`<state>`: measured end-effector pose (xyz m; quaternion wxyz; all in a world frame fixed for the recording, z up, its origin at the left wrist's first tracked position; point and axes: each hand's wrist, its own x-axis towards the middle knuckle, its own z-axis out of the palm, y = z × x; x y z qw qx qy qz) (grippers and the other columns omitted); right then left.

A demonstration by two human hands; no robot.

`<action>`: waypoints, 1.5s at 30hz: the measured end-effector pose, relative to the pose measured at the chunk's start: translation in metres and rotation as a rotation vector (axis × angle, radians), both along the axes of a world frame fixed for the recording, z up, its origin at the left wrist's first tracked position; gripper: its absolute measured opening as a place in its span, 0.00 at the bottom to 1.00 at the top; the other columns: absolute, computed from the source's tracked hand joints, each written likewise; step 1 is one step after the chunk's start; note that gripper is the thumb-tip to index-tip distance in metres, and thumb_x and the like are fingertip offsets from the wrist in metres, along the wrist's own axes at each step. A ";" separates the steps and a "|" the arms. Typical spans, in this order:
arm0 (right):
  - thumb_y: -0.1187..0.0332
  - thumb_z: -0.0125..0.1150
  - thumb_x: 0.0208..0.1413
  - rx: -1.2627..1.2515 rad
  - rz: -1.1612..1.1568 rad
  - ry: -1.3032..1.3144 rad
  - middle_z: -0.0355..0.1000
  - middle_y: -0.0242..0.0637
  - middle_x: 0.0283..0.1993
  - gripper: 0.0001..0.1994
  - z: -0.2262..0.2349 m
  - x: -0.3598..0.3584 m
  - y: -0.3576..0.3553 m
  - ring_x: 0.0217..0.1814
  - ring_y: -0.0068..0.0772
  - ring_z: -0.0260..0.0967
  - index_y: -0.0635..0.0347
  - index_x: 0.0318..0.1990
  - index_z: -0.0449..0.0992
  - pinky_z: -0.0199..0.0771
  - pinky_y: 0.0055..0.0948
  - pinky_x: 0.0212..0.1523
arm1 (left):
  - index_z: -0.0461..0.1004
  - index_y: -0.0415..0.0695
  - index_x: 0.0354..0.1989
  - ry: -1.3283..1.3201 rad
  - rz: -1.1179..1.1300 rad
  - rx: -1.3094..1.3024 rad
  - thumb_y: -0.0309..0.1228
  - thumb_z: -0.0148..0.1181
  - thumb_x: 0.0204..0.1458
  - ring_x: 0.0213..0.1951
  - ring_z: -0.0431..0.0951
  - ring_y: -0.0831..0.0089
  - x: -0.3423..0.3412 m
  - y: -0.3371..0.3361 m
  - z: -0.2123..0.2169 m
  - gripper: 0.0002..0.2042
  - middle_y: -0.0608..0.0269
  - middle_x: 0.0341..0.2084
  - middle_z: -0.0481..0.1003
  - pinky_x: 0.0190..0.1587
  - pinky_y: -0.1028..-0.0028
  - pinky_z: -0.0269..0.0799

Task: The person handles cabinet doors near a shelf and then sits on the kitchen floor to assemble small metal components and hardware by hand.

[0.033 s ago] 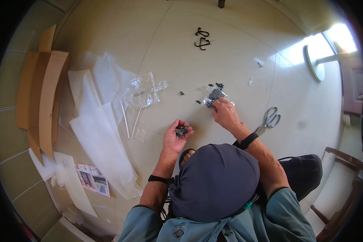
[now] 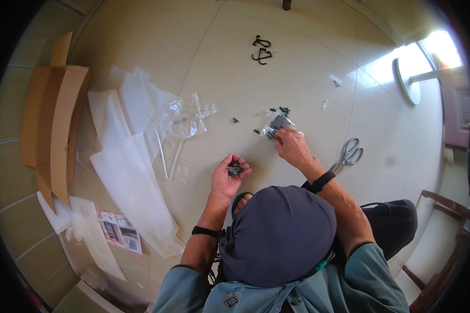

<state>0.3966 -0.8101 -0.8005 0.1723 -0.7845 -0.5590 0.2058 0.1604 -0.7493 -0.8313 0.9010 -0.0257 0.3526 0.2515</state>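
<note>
Nothing moved on tiled floor [image 2: 235, 68]

The small dark parts [image 2: 235, 168] cupped in the left hand [image 2: 228, 177] are too small for their shape or number to be made out. The contents of the clear bag [image 2: 274, 125] under the right hand [image 2: 293, 147] are partly covered by the fingers and appear to be dark pieces of the same kind. The lower centre of the floor is hidden by a dark cap [image 2: 279, 235]. A dark object [image 2: 286, 4] at the top edge is cut off. The sheet [image 2: 119, 232] at lower left carries print too blurred to be read.
</note>
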 end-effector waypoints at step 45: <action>0.65 0.58 0.50 -0.167 -0.247 0.504 0.72 0.49 0.23 0.11 0.021 0.017 0.007 0.27 0.44 0.70 0.66 0.30 0.77 0.69 0.39 0.32 | 0.76 0.41 0.34 0.346 -0.316 0.295 0.35 0.66 0.51 0.26 0.74 0.74 0.059 0.017 0.030 0.10 0.66 0.24 0.73 0.29 0.70 0.76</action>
